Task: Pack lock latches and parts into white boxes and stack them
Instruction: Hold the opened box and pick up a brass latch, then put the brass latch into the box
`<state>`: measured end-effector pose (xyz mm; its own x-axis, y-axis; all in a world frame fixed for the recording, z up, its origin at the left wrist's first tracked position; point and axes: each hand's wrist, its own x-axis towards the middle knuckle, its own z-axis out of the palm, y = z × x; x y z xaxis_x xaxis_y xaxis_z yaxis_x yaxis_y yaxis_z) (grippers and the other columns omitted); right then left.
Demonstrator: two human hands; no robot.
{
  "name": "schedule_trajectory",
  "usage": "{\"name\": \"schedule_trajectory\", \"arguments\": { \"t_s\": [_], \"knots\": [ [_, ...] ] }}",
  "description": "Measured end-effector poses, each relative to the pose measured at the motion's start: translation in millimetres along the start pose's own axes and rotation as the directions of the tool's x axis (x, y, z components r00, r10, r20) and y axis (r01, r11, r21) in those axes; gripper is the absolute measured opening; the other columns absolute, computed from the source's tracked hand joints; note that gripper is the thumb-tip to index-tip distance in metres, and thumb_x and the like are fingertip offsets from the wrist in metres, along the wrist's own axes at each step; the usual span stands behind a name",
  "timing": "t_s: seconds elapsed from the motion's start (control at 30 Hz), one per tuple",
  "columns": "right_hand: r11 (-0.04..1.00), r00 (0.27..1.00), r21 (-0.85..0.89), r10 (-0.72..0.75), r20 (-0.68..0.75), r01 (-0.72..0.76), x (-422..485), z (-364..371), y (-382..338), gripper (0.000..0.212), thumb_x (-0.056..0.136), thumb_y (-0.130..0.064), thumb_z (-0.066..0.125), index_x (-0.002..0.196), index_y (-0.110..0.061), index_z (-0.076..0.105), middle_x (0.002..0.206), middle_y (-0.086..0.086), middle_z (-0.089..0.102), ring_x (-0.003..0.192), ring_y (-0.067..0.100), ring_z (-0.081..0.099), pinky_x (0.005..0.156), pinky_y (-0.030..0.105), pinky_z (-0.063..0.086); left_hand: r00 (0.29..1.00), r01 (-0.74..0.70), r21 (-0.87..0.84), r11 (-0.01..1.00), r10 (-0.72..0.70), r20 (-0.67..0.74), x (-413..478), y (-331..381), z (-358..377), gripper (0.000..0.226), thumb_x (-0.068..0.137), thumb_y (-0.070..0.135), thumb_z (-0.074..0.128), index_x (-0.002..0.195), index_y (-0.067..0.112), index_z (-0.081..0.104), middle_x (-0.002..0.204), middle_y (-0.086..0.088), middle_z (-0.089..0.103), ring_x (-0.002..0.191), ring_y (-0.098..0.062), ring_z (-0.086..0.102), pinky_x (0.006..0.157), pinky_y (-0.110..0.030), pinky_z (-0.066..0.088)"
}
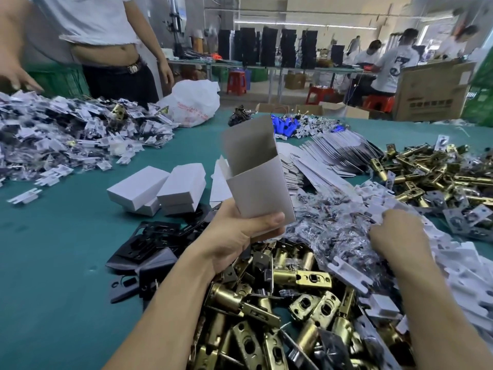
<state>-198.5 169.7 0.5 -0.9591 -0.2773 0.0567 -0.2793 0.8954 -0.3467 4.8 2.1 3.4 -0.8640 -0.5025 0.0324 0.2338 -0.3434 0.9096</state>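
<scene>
My left hand (pixel 240 233) grips the bottom of an open white box (pixel 256 182), held upright over the table with its top flap standing up. My right hand (pixel 397 233) reaches into a heap of small clear plastic bags of parts (pixel 336 225), fingers curled down among them; what they hold is hidden. Brass lock latches (pixel 288 305) lie piled below both hands. Closed white boxes (pixel 160 188) are stacked to the left on the green table (pixel 53 263). White plastic parts (pixel 458 271) spread along the right.
Black plates (pixel 149 244) lie left of my arm. Flat unfolded boxes (pixel 328 161) fan out behind. More brass latches (pixel 432 172) sit far right, a big heap of bagged parts (pixel 66 134) far left. A person (pixel 106 49) stands across the table beside a white bag (pixel 194 102).
</scene>
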Motion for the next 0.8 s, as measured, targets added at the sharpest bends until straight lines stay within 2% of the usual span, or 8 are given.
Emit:
{"name": "schedule_trajectory", "arguments": {
  "t_s": [0.1, 0.17, 0.27, 0.43, 0.53, 0.6, 0.8],
  "knots": [
    [0.999, 0.999, -0.037, 0.016, 0.048, -0.014, 0.2, 1.1, -0.8, 0.034, 0.086, -0.003, 0.049, 0.115, -0.007, 0.065, 0.123, 0.025, 0.058, 0.108, 0.041, 0.057, 0.091, 0.047, 0.053, 1.0, 0.022, 0.033, 0.999, -0.022, -0.005, 1.7, -2.7, -1.9, 0.026, 0.065, 0.002, 0.082, 0.088, 0.013, 0.079, 0.098, -0.009, 0.077, 0.097, -0.032, 0.074, 0.071, -0.034, 0.062],
    [1.0, 0.999, -0.025, 0.011, 0.052, -0.01, -0.2, 0.8, -1.5, 0.038, 0.085, -0.002, 0.05, 0.117, -0.014, 0.066, 0.119, 0.023, 0.062, 0.107, 0.04, 0.059, 0.091, 0.047, 0.054, 0.998, 0.06, 0.052, 0.997, -0.059, -0.023, 1.0, -2.6, -2.2, 0.035, 0.066, 0.005, 0.083, 0.1, 0.007, 0.075, 0.104, -0.016, 0.075, 0.096, -0.035, 0.073, 0.065, -0.032, 0.062],
    [0.999, 1.0, 0.034, -0.002, 0.001, 0.002, -0.7, 0.4, -0.8, 0.033, 0.085, 0.0, 0.054, 0.111, -0.017, 0.067, 0.107, 0.02, 0.066, 0.096, 0.038, 0.061, 0.083, 0.045, 0.056, 0.993, 0.121, 0.113, 0.986, -0.117, -0.034, -1.1, -1.2, -1.3, 0.056, 0.068, 0.011, 0.085, 0.118, 0.0, 0.063, 0.109, -0.023, 0.072, 0.09, -0.036, 0.074, 0.056, -0.03, 0.06],
    [0.996, 0.997, 0.093, 0.001, -0.073, 0.006, -3.9, 0.1, 0.8, 0.033, 0.087, -0.004, 0.055, 0.111, -0.022, 0.069, 0.11, 0.013, 0.066, 0.092, 0.035, 0.062, 0.079, 0.046, 0.057, 0.988, 0.146, 0.163, 0.976, -0.137, -0.068, 0.4, -2.9, -2.7, 0.063, 0.059, 0.011, 0.088, 0.116, 0.001, 0.063, 0.098, -0.014, 0.077, 0.085, -0.034, 0.075, 0.06, -0.033, 0.062],
    [0.996, 0.993, 0.081, -0.013, -0.12, 0.023, -4.4, -1.9, 0.3, 0.026, 0.089, -0.011, 0.058, 0.105, -0.025, 0.072, 0.101, 0.01, 0.07, 0.092, 0.034, 0.063, 0.079, 0.045, 0.057, 0.983, 0.176, 0.183, 0.967, -0.163, -0.081, 1.3, -4.3, -3.6, 0.064, 0.056, 0.01, 0.088, 0.114, 0.002, 0.063, 0.093, -0.01, 0.078, 0.077, -0.031, 0.074, 0.061, -0.032, 0.061],
    [0.996, 0.987, 0.086, -0.014, -0.158, 0.028, -4.9, -3.7, -0.9, 0.022, 0.089, -0.012, 0.059, 0.101, -0.025, 0.073, 0.096, 0.009, 0.071, 0.09, 0.034, 0.063, 0.078, 0.045, 0.057, 0.981, 0.186, 0.185, 0.965, -0.172, -0.09, 1.6, -4.5, -4.1, 0.064, 0.055, 0.009, 0.089, 0.114, 0.001, 0.063, 0.093, -0.01, 0.078, 0.076, -0.03, 0.074, 0.06, -0.031, 0.061],
    [0.989, 0.966, 0.136, -0.016, -0.259, 0.053, -6.0, -8.2, -2.8, 0.016, 0.095, -0.02, 0.06, 0.103, -0.024, 0.074, 0.095, 0.012, 0.071, 0.083, 0.035, 0.063, 0.076, 0.049, 0.058, 0.979, 0.192, 0.191, 0.963, -0.173, -0.111, 1.6, -4.7, -4.9, 0.074, 0.051, 0.008, 0.09, 0.117, -0.003, 0.059, 0.094, -0.014, 0.077, 0.075, -0.031, 0.074, 0.06, -0.031, 0.06]
  ]
}}
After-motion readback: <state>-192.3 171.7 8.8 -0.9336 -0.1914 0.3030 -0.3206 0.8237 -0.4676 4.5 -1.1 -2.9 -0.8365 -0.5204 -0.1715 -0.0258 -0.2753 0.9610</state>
